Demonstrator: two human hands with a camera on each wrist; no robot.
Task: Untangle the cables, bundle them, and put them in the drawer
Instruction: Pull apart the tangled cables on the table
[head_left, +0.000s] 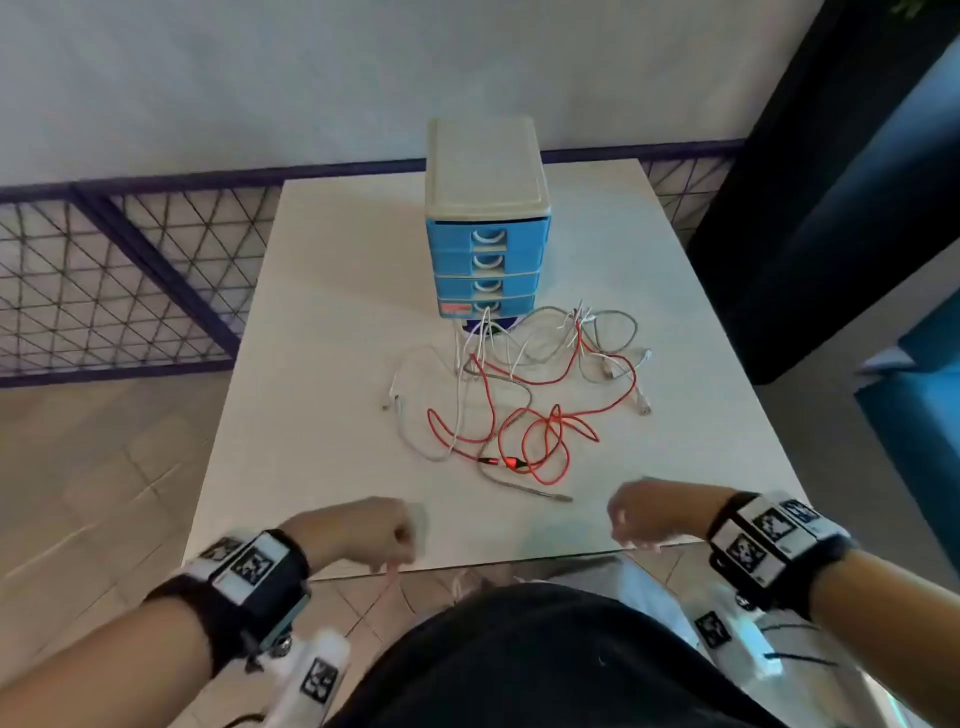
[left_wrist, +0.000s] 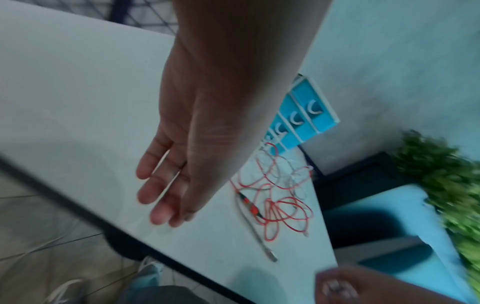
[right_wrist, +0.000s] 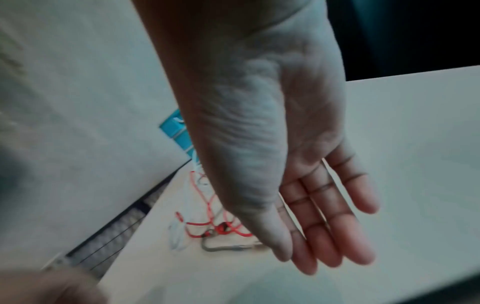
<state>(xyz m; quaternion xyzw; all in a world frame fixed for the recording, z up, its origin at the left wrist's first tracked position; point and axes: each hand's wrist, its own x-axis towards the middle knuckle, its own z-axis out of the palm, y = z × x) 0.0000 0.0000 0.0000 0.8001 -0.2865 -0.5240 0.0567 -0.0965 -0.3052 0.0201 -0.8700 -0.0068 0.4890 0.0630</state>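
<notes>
A tangle of cables (head_left: 524, 395) lies mid-table: a red one (head_left: 566, 441), white ones and a grey braided one (head_left: 524, 483), seen too as the red cable (left_wrist: 280, 205) and the cables (right_wrist: 207, 224) in the wrist views. Behind it stands a small drawer unit (head_left: 487, 223) with blue drawers (left_wrist: 303, 121), all closed. My left hand (head_left: 379, 530) hovers over the near table edge with relaxed fingers (left_wrist: 161, 185), holding nothing. My right hand (head_left: 644, 512) hovers near the edge at the right, its fingers (right_wrist: 335, 222) loosely extended and empty. Both hands are short of the cables.
The white table (head_left: 332, 332) carries only the drawer unit and cables. A metal mesh fence (head_left: 104, 280) runs on the left, blue seating (head_left: 924, 405) on the right, and a green plant (left_wrist: 446, 185) shows in the left wrist view.
</notes>
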